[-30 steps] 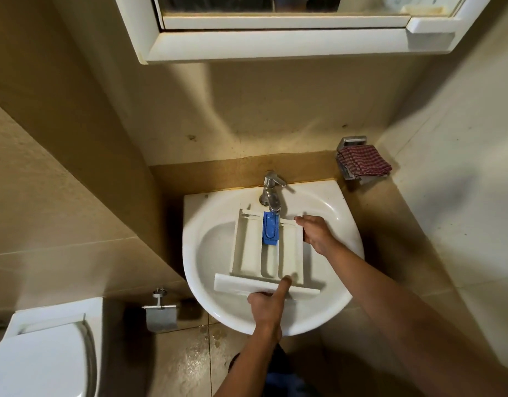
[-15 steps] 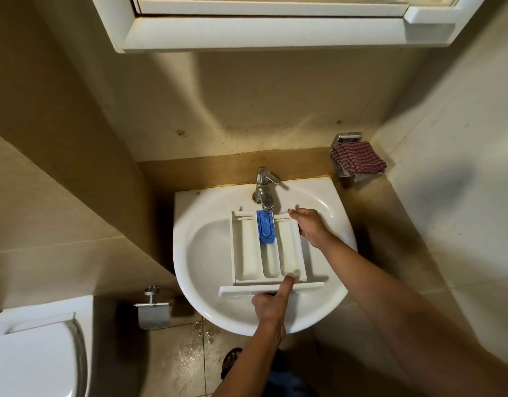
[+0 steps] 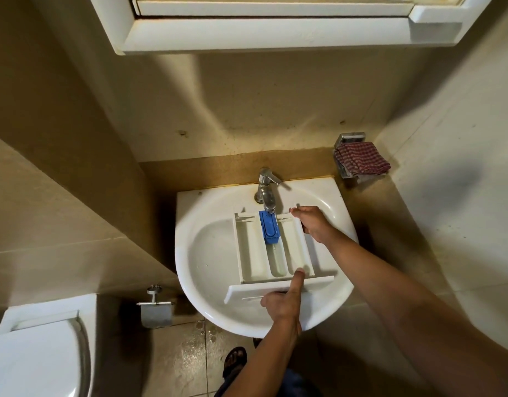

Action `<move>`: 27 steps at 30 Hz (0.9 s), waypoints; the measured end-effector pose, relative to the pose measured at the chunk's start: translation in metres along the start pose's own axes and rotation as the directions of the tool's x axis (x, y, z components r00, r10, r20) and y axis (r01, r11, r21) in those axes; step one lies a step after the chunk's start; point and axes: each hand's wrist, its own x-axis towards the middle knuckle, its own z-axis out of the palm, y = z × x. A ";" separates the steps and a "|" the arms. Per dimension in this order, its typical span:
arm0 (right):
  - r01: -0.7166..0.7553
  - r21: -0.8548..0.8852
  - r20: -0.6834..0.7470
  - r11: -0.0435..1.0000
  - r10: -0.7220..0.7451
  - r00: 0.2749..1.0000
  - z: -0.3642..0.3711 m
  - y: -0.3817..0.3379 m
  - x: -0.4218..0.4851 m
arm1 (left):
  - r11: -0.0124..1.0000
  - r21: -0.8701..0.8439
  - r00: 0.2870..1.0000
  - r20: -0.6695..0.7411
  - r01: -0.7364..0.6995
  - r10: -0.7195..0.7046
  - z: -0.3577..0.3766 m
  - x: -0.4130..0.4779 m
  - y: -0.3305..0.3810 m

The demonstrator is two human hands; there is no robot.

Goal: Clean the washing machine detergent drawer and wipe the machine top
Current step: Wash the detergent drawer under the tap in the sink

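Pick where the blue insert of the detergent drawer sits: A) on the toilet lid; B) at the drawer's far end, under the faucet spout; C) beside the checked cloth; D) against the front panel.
B: the blue insert sits in the middle channel at the far end of the detergent drawer, with the faucet spout over it.

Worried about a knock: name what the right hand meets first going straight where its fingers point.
Likely the tap spout, just left of the right hand; depth unclear, possibly the blue insert below.

Home bathroom, white basin [image 3: 195, 253] with tap [image 3: 265, 193], toilet [image 3: 32, 353], tiled walls
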 end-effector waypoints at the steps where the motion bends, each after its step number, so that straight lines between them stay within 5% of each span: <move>1: 0.001 0.001 0.005 1.000 -0.001 1.000 0.000 0.000 0.000 | 1.000 0.006 1.000 0.001 0.001 -0.001 0.000 0.000 0.000; 27: -0.023 -0.036 -0.012 0.999 0.023 1.000 0.006 0.001 -0.010 | 0.997 -0.041 0.997 0.035 0.069 -0.068 -0.009 -0.010 0.015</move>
